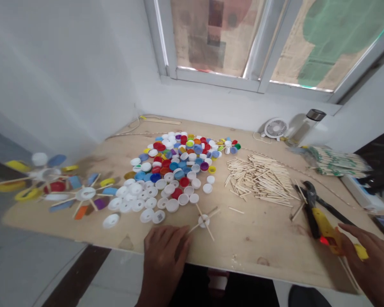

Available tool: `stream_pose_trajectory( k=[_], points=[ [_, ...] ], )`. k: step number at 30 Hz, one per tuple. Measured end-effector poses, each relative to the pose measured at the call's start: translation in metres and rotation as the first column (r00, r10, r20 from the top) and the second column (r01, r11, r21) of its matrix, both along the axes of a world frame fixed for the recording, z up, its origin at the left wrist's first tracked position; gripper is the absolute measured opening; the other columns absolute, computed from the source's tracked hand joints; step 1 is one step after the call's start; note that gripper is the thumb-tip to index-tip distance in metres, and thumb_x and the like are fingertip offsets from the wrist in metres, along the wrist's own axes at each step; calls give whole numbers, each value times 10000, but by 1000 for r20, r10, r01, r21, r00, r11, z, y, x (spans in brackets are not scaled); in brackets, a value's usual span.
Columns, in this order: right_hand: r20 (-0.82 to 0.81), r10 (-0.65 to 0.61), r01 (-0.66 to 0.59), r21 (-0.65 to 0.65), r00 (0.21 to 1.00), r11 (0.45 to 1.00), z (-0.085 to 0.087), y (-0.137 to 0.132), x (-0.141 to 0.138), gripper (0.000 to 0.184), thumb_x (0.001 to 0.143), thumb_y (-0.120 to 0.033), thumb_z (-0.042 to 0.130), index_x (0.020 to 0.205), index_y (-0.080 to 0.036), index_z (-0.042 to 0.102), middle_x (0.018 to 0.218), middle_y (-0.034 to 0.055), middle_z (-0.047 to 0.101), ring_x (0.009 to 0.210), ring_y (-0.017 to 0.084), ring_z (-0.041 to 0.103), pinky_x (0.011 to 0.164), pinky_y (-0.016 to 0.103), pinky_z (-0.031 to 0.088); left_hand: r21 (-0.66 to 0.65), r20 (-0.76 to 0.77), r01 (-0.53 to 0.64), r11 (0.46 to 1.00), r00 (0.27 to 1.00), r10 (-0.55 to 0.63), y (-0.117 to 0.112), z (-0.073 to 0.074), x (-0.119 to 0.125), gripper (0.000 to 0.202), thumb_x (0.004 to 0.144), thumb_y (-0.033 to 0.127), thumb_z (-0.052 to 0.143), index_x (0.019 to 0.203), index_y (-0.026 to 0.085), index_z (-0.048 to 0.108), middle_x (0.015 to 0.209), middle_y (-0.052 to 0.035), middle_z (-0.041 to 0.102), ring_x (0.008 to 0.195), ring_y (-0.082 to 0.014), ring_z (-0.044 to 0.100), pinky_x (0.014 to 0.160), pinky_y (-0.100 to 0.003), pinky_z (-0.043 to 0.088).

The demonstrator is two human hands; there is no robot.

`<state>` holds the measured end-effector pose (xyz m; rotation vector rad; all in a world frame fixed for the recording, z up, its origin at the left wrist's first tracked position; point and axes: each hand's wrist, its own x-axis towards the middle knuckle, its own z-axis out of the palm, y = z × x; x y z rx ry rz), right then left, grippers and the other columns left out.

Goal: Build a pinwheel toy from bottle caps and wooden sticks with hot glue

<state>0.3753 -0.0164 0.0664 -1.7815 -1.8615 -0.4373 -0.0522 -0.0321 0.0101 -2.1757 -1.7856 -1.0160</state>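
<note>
My left hand rests at the table's front edge, fingers drawn together. Its fingertips meet one stick of a small white bottle cap that has several wooden sticks radiating from it. At the far right, my right hand has its fingers around the handle of a yellow glue gun, with a red light showing on its body. Pliers with dark handles lie against the gun. Left of the stick piece spreads a pile of bottle caps in many colours.
Loose wooden sticks are heaped right of the caps. Finished-looking cap-and-stick wheels lie at left, another behind. A small fan, a glass bottle and bagged sticks stand along the back right. A power strip lies at right.
</note>
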Motion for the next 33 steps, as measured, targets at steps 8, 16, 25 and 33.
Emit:
stream_pose_trajectory(
  k=[8,16,25,33],
  points=[
    [192,63,-60,-22,979,998,-24,37,9,292,890,-382,453,1015,-197,641,1004,102,701,879,274,660,766,400,513,56,-42,49,997,998,-47,11,-3,5,134,900,204,506,946,182,630,793,-43,682,768,-224,611,815,-409,383],
    [315,34,20,-165,948,986,-38,17,62,366,831,-201,406,1139,-156,598,1105,130,679,932,282,666,789,421,542,83,-105,168,982,982,-159,20,-17,-5,114,880,211,551,961,195,630,805,-39,684,764,-223,612,795,-400,383],
    [278,271,-195,-271,922,943,-51,13,89,379,887,-254,412,1235,-182,544,1262,150,603,1044,322,642,868,477,523,24,17,138,990,990,-139,17,-1,5,157,899,209,497,897,214,654,765,-11,689,740,-192,624,780,-364,420],
    [209,217,-158,-267,954,951,-58,14,85,393,794,-255,471,1170,-176,551,1150,190,654,950,368,667,798,479,526,-102,72,136,985,989,-129,15,-1,2,164,889,201,507,925,223,666,813,-32,688,812,-210,623,810,-400,438]
  ],
)
